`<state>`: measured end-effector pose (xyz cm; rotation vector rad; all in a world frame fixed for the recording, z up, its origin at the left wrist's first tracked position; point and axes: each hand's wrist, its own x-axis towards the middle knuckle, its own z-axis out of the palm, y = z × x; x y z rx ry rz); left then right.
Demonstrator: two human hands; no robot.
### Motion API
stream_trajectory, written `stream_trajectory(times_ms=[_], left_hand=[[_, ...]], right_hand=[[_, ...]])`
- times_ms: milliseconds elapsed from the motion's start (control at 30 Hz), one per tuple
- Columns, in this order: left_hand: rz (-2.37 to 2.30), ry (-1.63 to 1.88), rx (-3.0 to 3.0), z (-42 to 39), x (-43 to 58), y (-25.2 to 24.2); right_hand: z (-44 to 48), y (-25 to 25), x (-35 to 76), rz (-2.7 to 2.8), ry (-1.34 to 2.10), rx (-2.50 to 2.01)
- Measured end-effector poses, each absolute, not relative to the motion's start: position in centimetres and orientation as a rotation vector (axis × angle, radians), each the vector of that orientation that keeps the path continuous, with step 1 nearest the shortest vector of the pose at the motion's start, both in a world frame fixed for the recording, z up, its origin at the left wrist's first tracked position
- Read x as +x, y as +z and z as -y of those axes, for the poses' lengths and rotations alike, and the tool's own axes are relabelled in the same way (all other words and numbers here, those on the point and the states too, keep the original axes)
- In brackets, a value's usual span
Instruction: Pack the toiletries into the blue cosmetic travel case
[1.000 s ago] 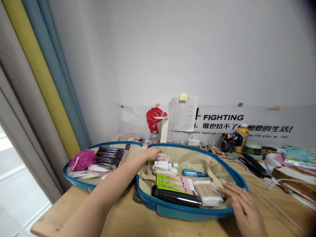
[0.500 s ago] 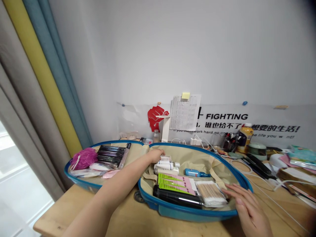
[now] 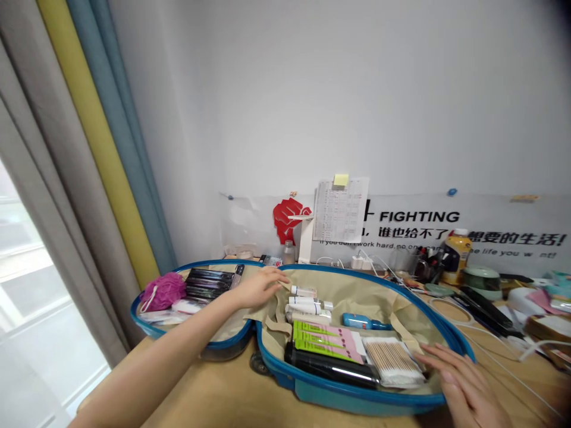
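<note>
An open blue-rimmed suitcase (image 3: 370, 399) lies on the table, both halves facing up. My left hand (image 3: 261, 288) is at the inner edge between the halves, fingers stretched and nothing visible in them. Just right of it, several small white tubes (image 3: 304, 305) lie inside. My right hand (image 3: 466, 380) rests over the near right rim, its fingers extended beside a beige strap (image 3: 404, 330) and a pack of cotton swabs (image 3: 393, 359). The right half also holds green-and-pink packets (image 3: 328, 340), a black cylindrical item (image 3: 332, 367) and a blue bottle (image 3: 366, 322).
In the left half are a purple bath puff (image 3: 164, 291) and black slim packs (image 3: 209, 284). Behind stand a white lamp (image 3: 306, 239) and a yellow bottle (image 3: 457, 258). Cables and a black device (image 3: 486, 309) lie to the right. Curtains (image 3: 102, 137) hang at left.
My left hand has moved left, away from the small tubes, to the edge between the halves. My right hand stays at the right rim. The view has shifted slightly.
</note>
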<state>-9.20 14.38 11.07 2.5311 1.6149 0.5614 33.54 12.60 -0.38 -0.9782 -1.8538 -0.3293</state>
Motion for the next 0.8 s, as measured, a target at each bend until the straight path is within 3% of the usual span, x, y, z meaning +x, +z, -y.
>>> stream_trajectory(times_ms=[300, 800], left_hand=[[-2.04, 0.169, 2.208, -10.4, -22.5, 9.3], [-2.047, -0.441, 2.042, -10.8, -23.2, 7.3]], right_hand=[[-12.8, -0.5, 33.6, 1.846, -0.311, -0.959], [-13.2, -1.2, 34.1, 1.857, -0.304, -0.976]])
